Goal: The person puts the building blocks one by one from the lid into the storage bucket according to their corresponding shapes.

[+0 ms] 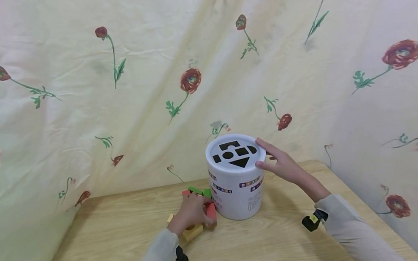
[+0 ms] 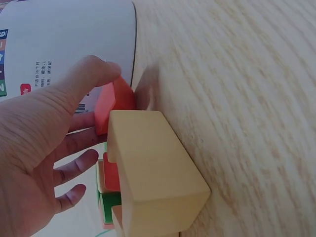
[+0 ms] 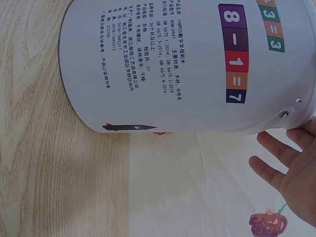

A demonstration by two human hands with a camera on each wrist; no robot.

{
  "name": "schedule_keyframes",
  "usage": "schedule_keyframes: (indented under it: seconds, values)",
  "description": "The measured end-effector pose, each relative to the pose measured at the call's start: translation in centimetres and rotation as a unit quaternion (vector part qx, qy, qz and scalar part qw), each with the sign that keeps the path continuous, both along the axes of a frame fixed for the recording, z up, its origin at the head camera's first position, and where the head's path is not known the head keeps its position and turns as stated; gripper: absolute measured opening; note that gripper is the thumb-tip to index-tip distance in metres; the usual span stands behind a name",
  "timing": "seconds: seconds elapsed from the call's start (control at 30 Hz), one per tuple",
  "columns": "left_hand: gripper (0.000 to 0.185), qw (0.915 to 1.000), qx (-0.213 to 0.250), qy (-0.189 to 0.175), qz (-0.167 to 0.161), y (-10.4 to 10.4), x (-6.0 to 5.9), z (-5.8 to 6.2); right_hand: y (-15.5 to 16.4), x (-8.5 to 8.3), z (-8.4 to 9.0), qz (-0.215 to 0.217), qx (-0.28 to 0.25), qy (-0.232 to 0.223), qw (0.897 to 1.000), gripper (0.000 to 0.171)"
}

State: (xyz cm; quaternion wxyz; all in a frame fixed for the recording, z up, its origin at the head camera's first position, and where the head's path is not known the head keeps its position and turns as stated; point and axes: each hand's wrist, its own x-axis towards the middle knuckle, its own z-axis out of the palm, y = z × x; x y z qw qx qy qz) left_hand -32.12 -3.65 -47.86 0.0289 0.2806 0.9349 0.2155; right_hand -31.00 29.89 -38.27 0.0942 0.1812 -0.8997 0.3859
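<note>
A white bucket (image 1: pixel 238 200) stands upright on the table, its lid (image 1: pixel 215 150) cut with several shaped holes. Beside its left side, my left hand (image 1: pixel 190 212) pinches a red block (image 2: pixel 114 101) between thumb and index finger, while the other fingers are spread behind it. A plain yellowish wooden block (image 2: pixel 158 165) lies close by the hand, in front of a few red and green blocks (image 2: pixel 111 201). My right hand (image 1: pixel 286 167) rests against the right side of the bucket's rim with its fingers extended, as the right wrist view also shows.
The wooden table (image 1: pixel 120 239) stretches to both sides of the bucket. Behind it hangs a cream cloth (image 1: pixel 145 112) printed with red flowers. A green block (image 1: pixel 200 191) sits against the bucket's left side. Each wrist carries a small black camera.
</note>
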Motion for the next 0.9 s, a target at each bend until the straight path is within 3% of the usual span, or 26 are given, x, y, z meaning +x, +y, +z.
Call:
schedule_keyframes:
  seconds: [0.23, 0.37, 0.5, 0.63, 0.77, 0.9]
  values:
    - [0.048, 0.9995, 0.01, 0.03, -0.001, -0.8, -0.7, 0.2, -0.4, -0.6, 0.1, -0.009, 0.004, 0.001, 1.0, 0.082]
    - [0.045, 0.9969, 0.066, 0.042, 0.0, -1.5, -1.1, 1.1, -0.5, -0.9, 0.2, -0.013, 0.004, 0.001, 1.0, 0.081]
    - [0.05, 0.9902, 0.137, 0.014, 0.023, -2.4, -1.0, 2.4, -0.6, -1.0, 0.2, -0.012, 0.006, 0.001, 1.0, 0.08]
    - [0.051, 0.9753, 0.216, -0.01, 0.046, -3.2, -1.0, 4.3, -0.5, -1.0, 0.1, -0.011, 0.006, 0.0, 1.0, 0.08]
    - [0.05, 0.9525, 0.303, 0.026, 0.02, -4.0, -1.1, 6.5, -0.5, -1.1, 0.2, -0.01, 0.005, -0.002, 1.0, 0.08]
    - [0.05, 0.9361, 0.346, 0.063, -0.003, -4.5, -1.1, 8.7, -0.5, -1.0, 0.2, -0.008, 0.005, -0.003, 1.0, 0.08]
